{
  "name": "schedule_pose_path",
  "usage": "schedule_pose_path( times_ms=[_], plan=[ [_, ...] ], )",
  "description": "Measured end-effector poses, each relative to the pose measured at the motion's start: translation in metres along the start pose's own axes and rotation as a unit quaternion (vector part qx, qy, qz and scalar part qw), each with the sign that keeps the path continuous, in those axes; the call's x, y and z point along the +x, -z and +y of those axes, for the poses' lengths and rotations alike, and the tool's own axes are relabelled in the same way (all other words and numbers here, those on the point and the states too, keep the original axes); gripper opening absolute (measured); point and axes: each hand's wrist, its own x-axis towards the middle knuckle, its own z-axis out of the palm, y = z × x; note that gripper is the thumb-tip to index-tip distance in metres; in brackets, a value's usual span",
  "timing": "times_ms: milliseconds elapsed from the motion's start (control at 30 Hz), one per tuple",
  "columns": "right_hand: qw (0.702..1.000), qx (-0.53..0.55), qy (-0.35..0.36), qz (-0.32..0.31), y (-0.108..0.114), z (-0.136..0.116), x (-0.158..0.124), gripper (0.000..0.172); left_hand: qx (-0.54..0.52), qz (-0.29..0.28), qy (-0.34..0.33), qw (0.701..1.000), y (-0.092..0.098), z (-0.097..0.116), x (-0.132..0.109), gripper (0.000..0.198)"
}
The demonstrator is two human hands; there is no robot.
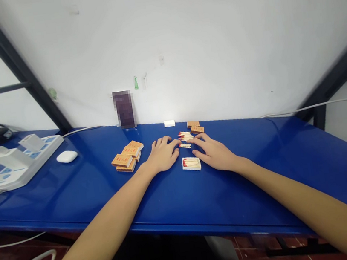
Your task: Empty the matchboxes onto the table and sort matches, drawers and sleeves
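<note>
Loose red-tipped matches (185, 135) lie in a small pile on the blue table, with a few more matches (184, 145) just in front of them. My left hand (164, 153) rests at the left of these matches, palm down, its fingers apart. From the right, my right hand (212, 151) reaches in with its index fingertip at the matches and its thumb lower down; it is open too. Between and below the hands sits a white matchbox tray (192, 168) with several matches in it, close to my right thumb. Whether the fingertips touch the matches, I cannot tell.
Stacked orange matchboxes (125, 159) lie left of my left hand. Two brown matchbox sleeves (197, 129) and a small white box (169, 123) are farther back. A white earbud case (66, 156) and a power strip (26, 170) with plugs stand left. A wall bounds the table (259, 143) behind.
</note>
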Motion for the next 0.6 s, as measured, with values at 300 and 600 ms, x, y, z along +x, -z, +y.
schedule_pose_path(
  times_ms=[300,600],
  plan=[
    [0.999,0.023,-0.043,0.009,-0.0058,0.0081,0.0077,0.046,0.0,-0.001,-0.006,1.0,0.0,-0.0005,0.0,0.038],
    [0.999,0.007,-0.035,0.011,-0.005,0.0057,0.0069,0.042,-0.005,0.001,-0.012,1.0,0.0004,-0.0009,0.0005,0.037]
  ],
)
